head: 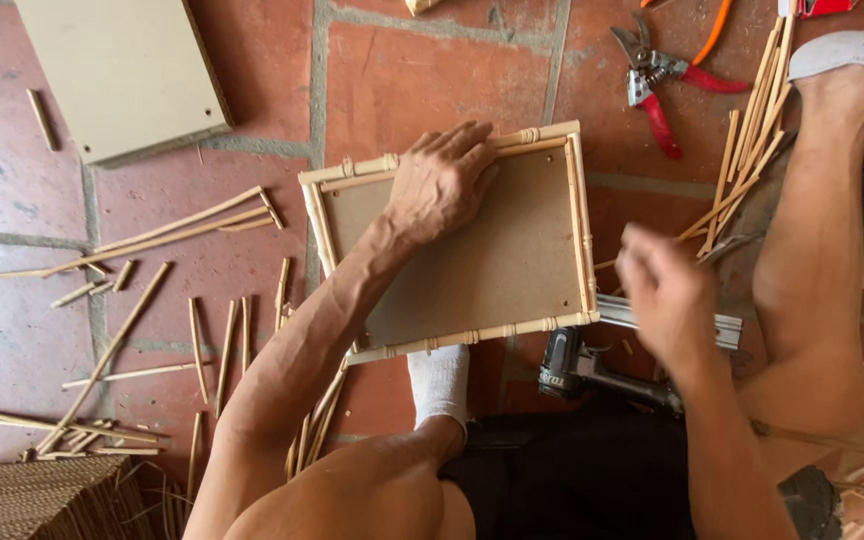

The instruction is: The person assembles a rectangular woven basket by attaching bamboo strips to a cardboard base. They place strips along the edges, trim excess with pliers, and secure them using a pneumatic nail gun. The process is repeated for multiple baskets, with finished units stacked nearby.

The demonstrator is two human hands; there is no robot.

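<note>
The left hand (439,183) lies flat on a brown board (472,250) that sits inside a frame (582,225) made of pale bamboo sticks. Its fingers (467,140) are spread a little and press down on the top part of the board, reaching the frame's top stick. The frame lies on the red tile floor (432,80), right in front of the person, and its bottom edge rests over a foot in a white sock (440,380).

The right hand (664,295) is just beside the frame's right edge. It is blurry, so I cannot tell if its fingers are pinching something or not. Under it are a grey metal bar (722,330) and a dark power tool (577,370).

Red cutters (662,85) lie open on the floor above the right hand. A bunch of long bamboo sticks (752,140) leans near the person's right leg. Many short cut sticks (152,300) are scattered on the floor to the left. A flat pale board (122,70) lies at the top left. A woven brown mat or basket (37,500) shows at the bottom left corner; I cannot tell if anything is in it.
</note>
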